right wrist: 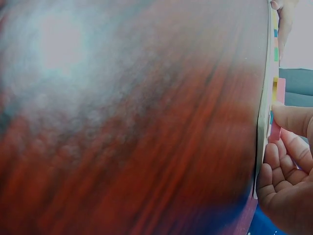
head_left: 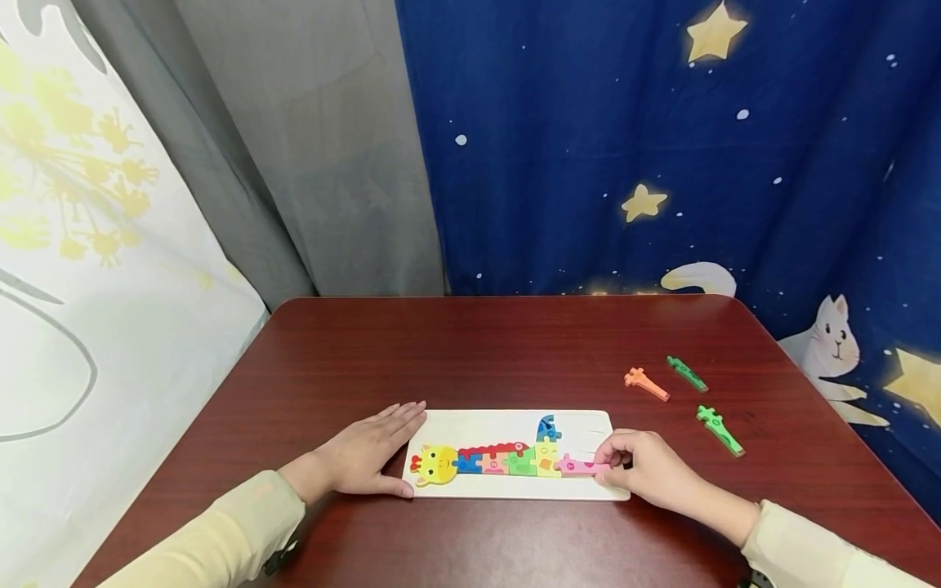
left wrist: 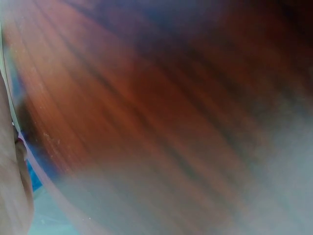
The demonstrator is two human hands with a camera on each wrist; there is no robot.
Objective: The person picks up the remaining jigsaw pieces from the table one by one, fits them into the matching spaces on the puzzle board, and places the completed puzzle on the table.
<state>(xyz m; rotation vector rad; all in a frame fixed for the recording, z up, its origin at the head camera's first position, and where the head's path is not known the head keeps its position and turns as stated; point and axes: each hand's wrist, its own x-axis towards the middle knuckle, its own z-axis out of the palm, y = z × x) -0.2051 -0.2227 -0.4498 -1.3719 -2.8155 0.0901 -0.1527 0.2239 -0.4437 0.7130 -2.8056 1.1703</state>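
A white puzzle board (head_left: 500,488) lies on the table with a giraffe picture partly laid in it. The yellow head piece (head_left: 438,465) is at its left end, followed by blue, pink, green and yellow body pieces, with a red mane strip above and a blue tail piece (head_left: 546,429). My right hand (head_left: 647,467) pinches a pink leg piece (head_left: 577,465) between thumb and fingers at the board's right part; the right wrist view shows this pink piece (right wrist: 280,88) raised above the board's edge. With fingers straight, my left hand (head_left: 371,453) rests against the board's left end.
Right of the board lie loose puzzle pieces: an orange one (head_left: 647,384), a dark green one (head_left: 687,373) and a light green one (head_left: 720,429). The dark red wooden table (head_left: 456,351) ends before a blue star-patterned curtain (head_left: 544,163).
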